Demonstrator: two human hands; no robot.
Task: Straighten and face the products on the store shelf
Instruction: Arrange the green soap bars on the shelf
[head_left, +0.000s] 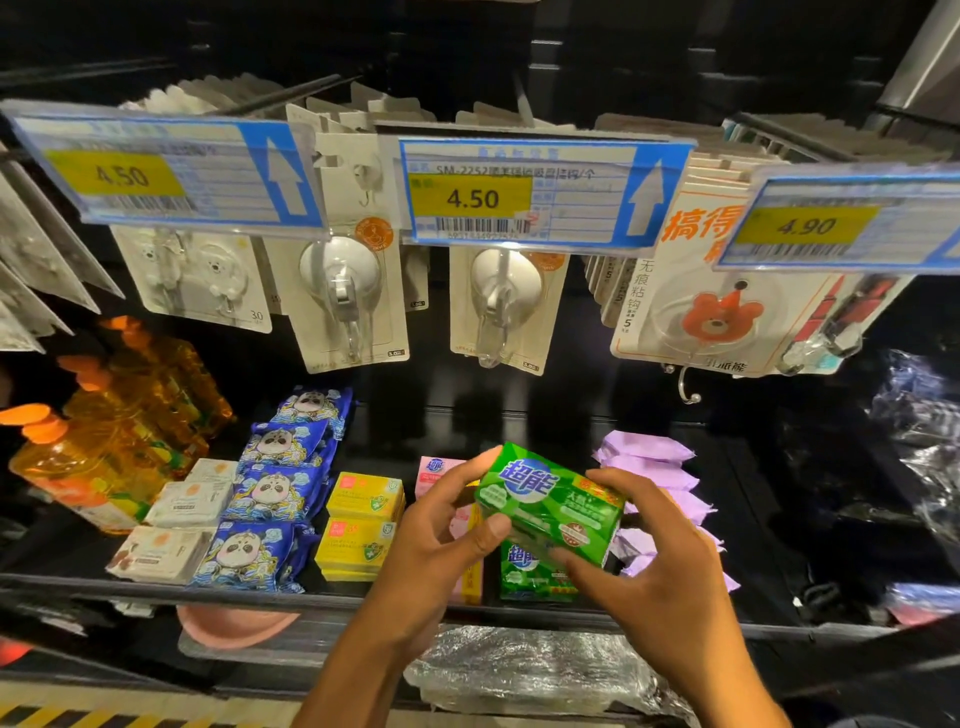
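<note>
– Where is the green soap pack (550, 501)?
– I hold it tilted just above the shelf (260, 597), over a second green pack (530, 574). My left hand (441, 540) grips its left end, thumb on the front; my right hand (660, 566) grips the right end.
– Neighbours?
– Pink boxes (434, 470) and yellow boxes (363, 496) to its left, purple packets (649, 460) right.

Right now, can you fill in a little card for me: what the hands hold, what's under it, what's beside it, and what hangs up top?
held: green pack, tilted, up off the shelf
hands: left hand and right hand grip its two ends
under it: second green pack, lying on the shelf
to its left: pink pack, then yellow boxes
to its right: purple packs
up top: hook cards hanging, price tag reading 4.50
</note>
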